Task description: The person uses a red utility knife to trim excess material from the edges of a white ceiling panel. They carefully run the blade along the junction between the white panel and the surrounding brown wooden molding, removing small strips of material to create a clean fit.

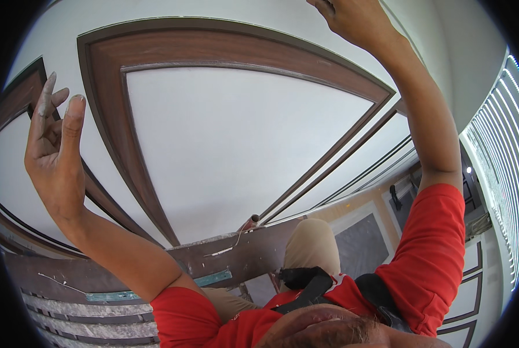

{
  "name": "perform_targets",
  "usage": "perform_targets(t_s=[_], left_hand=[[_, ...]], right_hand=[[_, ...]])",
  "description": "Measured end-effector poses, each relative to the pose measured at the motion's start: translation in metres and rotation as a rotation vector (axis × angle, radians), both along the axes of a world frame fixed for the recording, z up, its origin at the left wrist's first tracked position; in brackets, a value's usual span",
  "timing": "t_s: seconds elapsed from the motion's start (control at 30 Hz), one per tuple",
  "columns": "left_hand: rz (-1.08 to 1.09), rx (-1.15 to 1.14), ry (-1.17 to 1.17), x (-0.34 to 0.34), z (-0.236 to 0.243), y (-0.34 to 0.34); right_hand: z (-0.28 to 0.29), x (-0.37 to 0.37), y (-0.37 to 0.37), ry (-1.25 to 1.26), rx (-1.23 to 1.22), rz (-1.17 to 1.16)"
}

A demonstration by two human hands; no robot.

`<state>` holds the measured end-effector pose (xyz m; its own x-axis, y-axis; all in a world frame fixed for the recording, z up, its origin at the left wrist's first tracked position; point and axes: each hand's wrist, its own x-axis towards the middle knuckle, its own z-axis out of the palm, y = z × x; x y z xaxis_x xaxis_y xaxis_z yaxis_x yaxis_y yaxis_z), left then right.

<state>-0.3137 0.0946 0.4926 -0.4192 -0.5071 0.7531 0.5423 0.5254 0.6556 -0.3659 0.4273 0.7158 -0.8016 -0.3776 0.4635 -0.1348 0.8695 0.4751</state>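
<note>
My left hand (56, 142) is raised at the left, in front of the wall's brown mouldings. Its thumb and fingers stand apart, smeared with a pale grey-white paste, and nothing is held in them. Up at the top edge, my right hand (358, 20) reaches high by the white wall. Most of its fingers are cut off by the picture's edge, so I cannot see what they hold or touch. Between my arms is a large wood-brown moulding frame (230, 49) around a smooth white panel (242, 133).
Below me runs a dusty brown platform (207, 258) with a teal strip (111, 296) and pale slats (91, 330). A pipe end (252, 221) and thin cord are near the wall. Bright light strips (494, 139) line the right side.
</note>
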Motion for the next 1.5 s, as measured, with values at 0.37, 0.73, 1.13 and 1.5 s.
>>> perform_targets(t_s=[0.37, 0.73, 1.13, 1.5], left_hand=[[0.029, -0.022, -0.026, 0.000, -0.001, 0.004], [0.088, -0.001, -0.085, 0.015, -0.004, -0.024], [0.031, 0.016, -0.031, 0.005, -0.002, -0.009], [0.023, -0.027, -0.059, -0.009, -0.008, -0.001]], right_hand=[[-0.002, -0.013, 0.015, 0.023, 0.014, -0.052], [-0.002, 0.000, 0.029, 0.091, 0.105, -0.081], [-0.001, 0.001, 0.007, 0.029, 0.029, -0.052], [-0.004, -0.008, 0.065, 0.054, 0.052, -0.138]])
